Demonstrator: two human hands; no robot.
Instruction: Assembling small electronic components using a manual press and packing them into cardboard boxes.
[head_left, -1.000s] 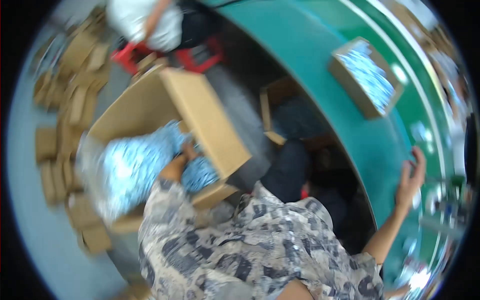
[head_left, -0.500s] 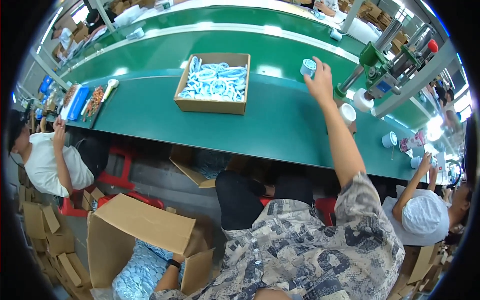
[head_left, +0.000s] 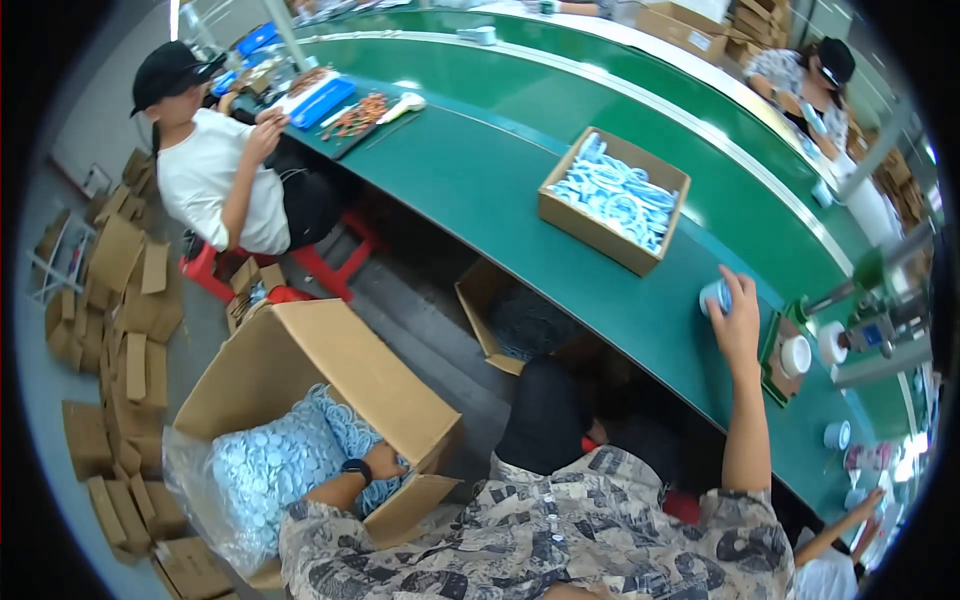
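Note:
My left hand (head_left: 383, 462), with a black watch on the wrist, reaches down into a large open cardboard box (head_left: 352, 372) on the floor, lined with clear plastic and full of small light-blue packets (head_left: 270, 462); its fingers are buried among them. My right hand (head_left: 737, 306) stretches out over the green conveyor table (head_left: 520, 210) and grips a small light-blue round item (head_left: 713, 296) at the table surface. A smaller open carton of the same blue packets (head_left: 615, 198) stands on the table, left of and beyond that hand.
A seated person in a white shirt and black cap (head_left: 225, 165) works at the table's left end by trays. Flattened cartons (head_left: 115, 330) lie on the floor at left. A tape dispenser with white rolls (head_left: 800, 355) stands right of my right hand. Another worker (head_left: 815, 75) sits across.
The view has swung left and down. My right hand with the blue item has come lower, to the table surface. My left hand stays in the floor box.

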